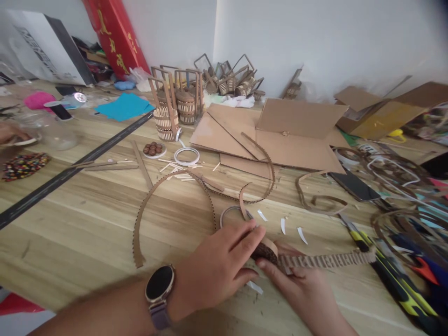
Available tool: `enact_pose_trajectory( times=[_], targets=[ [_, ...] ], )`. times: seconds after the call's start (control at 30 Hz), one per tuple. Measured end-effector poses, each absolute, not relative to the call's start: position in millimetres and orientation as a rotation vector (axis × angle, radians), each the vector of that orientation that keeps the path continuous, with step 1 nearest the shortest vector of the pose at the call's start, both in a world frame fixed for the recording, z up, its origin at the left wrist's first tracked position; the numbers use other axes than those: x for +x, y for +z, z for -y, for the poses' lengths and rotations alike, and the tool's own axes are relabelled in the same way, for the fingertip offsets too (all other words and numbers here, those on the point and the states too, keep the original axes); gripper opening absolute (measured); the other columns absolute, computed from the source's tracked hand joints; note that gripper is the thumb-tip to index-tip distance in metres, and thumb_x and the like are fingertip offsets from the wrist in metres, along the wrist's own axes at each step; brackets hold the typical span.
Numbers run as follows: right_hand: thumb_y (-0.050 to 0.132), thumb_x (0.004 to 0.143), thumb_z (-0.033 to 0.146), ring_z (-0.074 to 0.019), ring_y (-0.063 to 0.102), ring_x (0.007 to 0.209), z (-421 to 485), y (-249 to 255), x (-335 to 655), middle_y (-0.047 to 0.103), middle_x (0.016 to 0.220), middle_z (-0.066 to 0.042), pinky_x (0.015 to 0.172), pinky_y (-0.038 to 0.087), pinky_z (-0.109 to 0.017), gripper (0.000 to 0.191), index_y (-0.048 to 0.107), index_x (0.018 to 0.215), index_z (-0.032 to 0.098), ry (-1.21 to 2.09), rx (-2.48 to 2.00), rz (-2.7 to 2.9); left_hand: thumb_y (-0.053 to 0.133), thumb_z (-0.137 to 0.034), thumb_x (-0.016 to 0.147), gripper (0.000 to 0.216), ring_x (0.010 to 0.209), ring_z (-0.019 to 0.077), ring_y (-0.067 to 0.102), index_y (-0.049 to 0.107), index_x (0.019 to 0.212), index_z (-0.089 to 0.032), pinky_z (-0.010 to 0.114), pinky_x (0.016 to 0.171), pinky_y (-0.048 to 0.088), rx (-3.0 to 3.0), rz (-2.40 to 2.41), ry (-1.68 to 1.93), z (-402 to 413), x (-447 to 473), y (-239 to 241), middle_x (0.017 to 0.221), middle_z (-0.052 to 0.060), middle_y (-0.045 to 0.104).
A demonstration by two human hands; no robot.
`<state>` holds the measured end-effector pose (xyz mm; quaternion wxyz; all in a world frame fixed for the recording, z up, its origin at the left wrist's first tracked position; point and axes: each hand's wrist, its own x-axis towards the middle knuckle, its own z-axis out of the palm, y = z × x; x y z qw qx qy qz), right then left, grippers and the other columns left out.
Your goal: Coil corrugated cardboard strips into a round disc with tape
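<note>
A coiled roll of brown corrugated cardboard strip [265, 252] sits between my two hands, low in front of me. My left hand [219, 266], with a watch on the wrist, has its fingers over the roll's left side. From the other side my right hand [303, 284] grips the roll, its thumb pressed against the edge. A ribbed tail of corrugated strip [325, 260] runs out to the right. Just beyond my left fingers lies a roll of tape [227, 212], partly covered. Long curved cardboard strips [140, 219] lie on the table behind the hands.
Small white paper scraps [283, 226] lie nearby. Utility knives [395, 280] and a phone [355, 185] are at right. Behind are flat cardboard [297, 154], small slatted buckets [166, 122], a tape ring [186, 157] and brown balls [154, 149]. Another person's hand [14, 133] shows far left.
</note>
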<state>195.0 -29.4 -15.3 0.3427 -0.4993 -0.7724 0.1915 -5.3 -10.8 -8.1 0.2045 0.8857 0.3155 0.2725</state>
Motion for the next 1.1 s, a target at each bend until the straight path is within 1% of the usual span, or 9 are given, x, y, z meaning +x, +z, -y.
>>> enact_pose_trajectory(
  times=[0.17, 0.33, 0.47, 0.57, 0.7, 0.83, 0.9, 0.97, 1.1],
  targets=[
    [0.058, 0.091, 0.038, -0.0204, 0.07, 0.058, 31.4, -15.5, 190.5, 0.073, 0.067, -0.005, 0.046, 0.055, -0.026, 0.035, 0.069, 0.061, 0.022, 0.471, -1.286, 2.013, 0.069, -0.024, 0.088, 0.071, 0.13, 0.0273, 0.048, 0.026, 0.144, -0.013, 0.04, 0.109, 0.043, 2.492, -0.876, 0.757, 10.9, -3.2, -8.0, 0.14, 0.019, 0.05],
    [0.056, 0.092, 0.048, -0.0206, 0.073, 0.061, 32.8, -12.8, 184.7, 0.076, 0.069, -0.005, 0.055, 0.06, -0.026, 0.037, 0.074, 0.073, 0.022, 0.479, -1.24, 1.978, 0.063, -0.025, 0.092, 0.062, 0.129, 0.0272, 0.048, 0.028, 0.142, -0.012, 0.041, 0.109, 0.043, 2.532, -0.883, 0.78, 11.2, -1.2, -6.6, 0.138, 0.02, 0.051],
    [0.055, 0.09, 0.055, -0.0211, 0.074, 0.063, 35.7, -13.7, 182.0, 0.077, 0.073, -0.005, 0.059, 0.061, -0.027, 0.04, 0.076, 0.078, 0.023, 0.508, -1.234, 1.982, 0.064, -0.024, 0.09, 0.064, 0.129, 0.0294, 0.048, 0.028, 0.141, -0.011, 0.043, 0.107, 0.044, 2.547, -0.901, 0.758, 11.5, -1.3, -5.3, 0.138, 0.02, 0.049],
    [0.053, 0.091, 0.053, -0.0209, 0.073, 0.061, 37.7, -15.2, 180.9, 0.077, 0.072, -0.002, 0.064, 0.061, -0.029, 0.037, 0.076, 0.078, 0.028, 0.579, -1.275, 2.025, 0.068, -0.023, 0.088, 0.067, 0.126, 0.031, 0.049, 0.029, 0.142, -0.013, 0.044, 0.105, 0.046, 2.535, -0.918, 0.748, 12.5, -1.7, -5.7, 0.139, 0.02, 0.048],
    [0.053, 0.092, 0.049, -0.0221, 0.073, 0.075, 38.9, -14.6, 180.2, 0.076, 0.073, 0.001, 0.074, 0.06, -0.029, 0.033, 0.074, 0.075, 0.031, 0.661, -1.333, 2.051, 0.071, -0.022, 0.085, 0.07, 0.124, 0.0312, 0.05, 0.03, 0.141, -0.015, 0.044, 0.104, 0.047, 2.51, -0.936, 0.738, 13.7, -1.4, -7.7, 0.139, 0.018, 0.048],
    [0.049, 0.093, 0.053, -0.0217, 0.071, 0.063, 40.5, -17.0, 183.0, 0.073, 0.064, 0.0, 0.069, 0.06, -0.03, 0.042, 0.069, 0.064, 0.03, 0.578, -1.333, 2.082, 0.071, -0.026, 0.086, 0.065, 0.121, 0.0296, 0.052, 0.035, 0.138, -0.016, 0.043, 0.103, 0.047, 2.484, -0.934, 0.751, 13.2, -1.2, -8.0, 0.136, 0.017, 0.05],
    [0.048, 0.094, 0.052, -0.0227, 0.072, 0.066, 41.6, -20.0, 185.7, 0.074, 0.067, -0.002, 0.071, 0.06, -0.032, 0.042, 0.07, 0.067, 0.029, 0.552, -1.329, 2.11, 0.069, -0.03, 0.087, 0.062, 0.118, 0.0295, 0.053, 0.037, 0.137, -0.015, 0.043, 0.101, 0.048, 2.47, -0.919, 0.749, 13.1, -1.0, -7.3, 0.133, 0.016, 0.052],
    [0.048, 0.094, 0.051, -0.0245, 0.073, 0.077, 42.3, -22.3, 188.2, 0.074, 0.071, -0.003, 0.076, 0.059, -0.034, 0.039, 0.072, 0.072, 0.028, 0.576, -1.323, 2.129, 0.068, -0.034, 0.087, 0.06, 0.116, 0.0295, 0.054, 0.039, 0.136, -0.015, 0.044, 0.1, 0.048, 2.44, -0.908, 0.747, 13.4, -0.5, -6.6, 0.131, 0.015, 0.055],
    [0.053, 0.093, 0.046, -0.0234, 0.07, 0.085, 41.3, -19.9, 190.7, 0.074, 0.08, -0.003, 0.078, 0.057, -0.031, 0.03, 0.072, 0.079, 0.028, 0.751, -1.293, 2.119, 0.071, -0.034, 0.084, 0.058, 0.114, 0.0272, 0.056, 0.045, 0.132, -0.016, 0.04, 0.1, 0.047, 2.287, -0.911, 0.814, 12.6, 0.7, -6.3, 0.127, 0.013, 0.058]
  ],
)
